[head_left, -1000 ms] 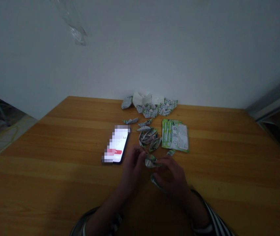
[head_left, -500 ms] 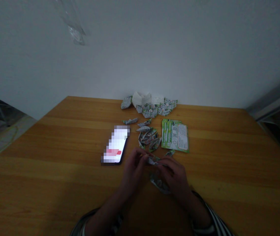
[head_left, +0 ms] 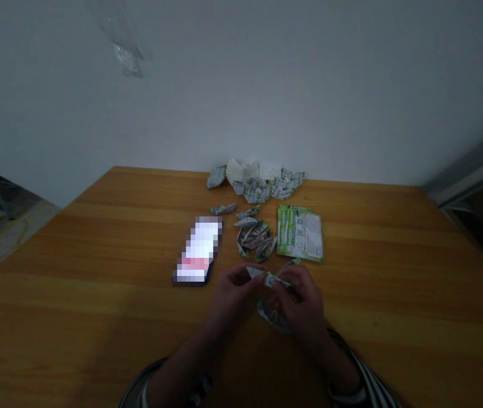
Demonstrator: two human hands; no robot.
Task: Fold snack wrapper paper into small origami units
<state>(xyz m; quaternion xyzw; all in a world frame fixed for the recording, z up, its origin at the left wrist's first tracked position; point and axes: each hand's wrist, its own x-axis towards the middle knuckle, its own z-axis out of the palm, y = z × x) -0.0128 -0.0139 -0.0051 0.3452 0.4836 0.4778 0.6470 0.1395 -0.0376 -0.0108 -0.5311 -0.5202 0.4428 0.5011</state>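
at the near middle of a dim wooden worktop point(head_left: 97, 283), a person's left hand point(head_left: 231, 290) and right hand point(head_left: 304, 300) each pinch one end of a small printed paper fold point(head_left: 268, 278), held just above the wood between them. a second ago the piece sat lower and looked fuller, with the right hand's fingers lying flatter beside it. now it is drawn out into a narrow strip and the right hand has come up to meet it, which reads as a crease being tightened. another crumpled fold point(head_left: 272, 316) lies under the right hand. beyond, unmoved: a cluster of finished folds point(head_left: 256, 238), a green leaflet point(head_left: 300, 233), a lit phone point(head_left: 196, 252) and a paper heap point(head_left: 256, 181) against the wall point(head_left: 309, 85).
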